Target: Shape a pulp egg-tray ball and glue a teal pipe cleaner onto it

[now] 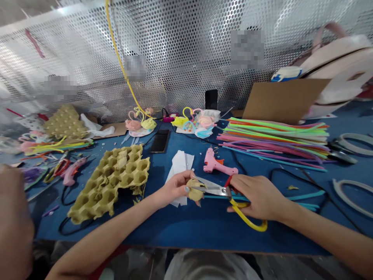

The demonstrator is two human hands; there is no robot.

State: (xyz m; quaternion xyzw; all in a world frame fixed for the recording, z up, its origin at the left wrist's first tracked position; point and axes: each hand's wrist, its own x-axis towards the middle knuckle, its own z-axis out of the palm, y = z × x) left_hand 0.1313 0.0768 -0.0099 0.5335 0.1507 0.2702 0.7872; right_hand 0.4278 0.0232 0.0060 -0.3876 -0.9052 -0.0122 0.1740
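Observation:
My left hand (175, 189) pinches a small scrap of yellow egg carton (194, 189) near the middle of the blue table (175, 229). The steel blades of a pair of scissors (214, 189) reach the scrap from the right, touching its edge. My right hand (256, 196) grips the scissors by their yellow and red handles. Beneath my left hand lies white paper (180, 175). A pink hot glue gun (217, 163) lies just above the blades, and a torn yellow egg carton (109, 182) sits to the left of my left forearm.
A thick pile of multicoloured pipe cleaners (276, 142) lies at right, before a cardboard sheet (282, 101). Pipe-cleaner flamingo figures (140, 122) stand at the back, against a perforated metal panel (180, 50). A blurred arm or shoulder (14, 221) fills the left edge.

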